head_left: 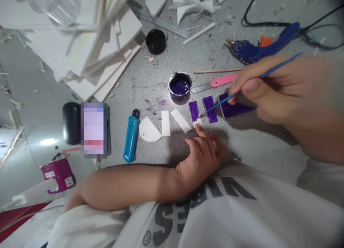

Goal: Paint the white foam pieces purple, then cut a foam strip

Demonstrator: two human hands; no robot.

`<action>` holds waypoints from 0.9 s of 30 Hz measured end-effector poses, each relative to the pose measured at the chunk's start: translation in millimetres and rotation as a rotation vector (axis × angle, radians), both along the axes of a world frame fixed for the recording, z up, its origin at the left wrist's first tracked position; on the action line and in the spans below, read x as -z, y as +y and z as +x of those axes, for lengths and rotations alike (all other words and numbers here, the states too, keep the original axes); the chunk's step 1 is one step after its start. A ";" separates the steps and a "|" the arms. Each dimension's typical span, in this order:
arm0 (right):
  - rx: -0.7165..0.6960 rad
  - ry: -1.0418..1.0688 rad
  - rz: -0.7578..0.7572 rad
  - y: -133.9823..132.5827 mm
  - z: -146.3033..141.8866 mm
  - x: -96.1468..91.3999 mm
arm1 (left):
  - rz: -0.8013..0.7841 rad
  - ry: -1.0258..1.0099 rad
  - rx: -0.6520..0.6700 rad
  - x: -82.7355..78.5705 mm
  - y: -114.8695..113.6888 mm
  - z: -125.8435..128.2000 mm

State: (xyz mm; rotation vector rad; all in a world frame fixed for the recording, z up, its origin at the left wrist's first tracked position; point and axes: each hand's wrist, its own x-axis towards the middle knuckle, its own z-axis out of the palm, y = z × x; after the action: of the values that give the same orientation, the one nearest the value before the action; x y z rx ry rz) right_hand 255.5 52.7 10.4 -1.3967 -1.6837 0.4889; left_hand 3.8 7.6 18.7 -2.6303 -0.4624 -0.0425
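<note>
My right hand (268, 87) pinches a thin blue paintbrush (281, 66), its tip on a small foam-like strip (194, 110). Most of that strip is purple; its near end is white. One fingertip of my left hand (204, 147) rests on the white end, the other fingers loosely bent and holding nothing. Right of the strip lie a purple rectangle (210, 110) and a larger purple piece (233, 108), partly behind my right hand. To the left are two white strips (166, 122) and a rounded white piece (150, 130). A small pot of purple paint (180, 86) stands just beyond.
A blue utility knife (131, 137) and a phone (94, 130) lie left. A pink-handled blade (223, 81) and thin stick (215, 71) lie beyond the purple pieces. A blue glue gun (263, 44) with cord is far right. White sheets (88, 51) and a black lid (156, 41) are far left.
</note>
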 end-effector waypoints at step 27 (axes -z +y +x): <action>-0.122 -0.077 0.068 2.2 4.2 -12.5 | -0.019 -0.004 0.005 -1.5 0.3 0.3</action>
State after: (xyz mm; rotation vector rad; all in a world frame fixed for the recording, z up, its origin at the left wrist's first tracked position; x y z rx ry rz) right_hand 259.7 54.8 22.9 -1.2837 -1.8384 0.4460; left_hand 4.1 7.9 20.1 -2.6506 -0.4600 -0.0458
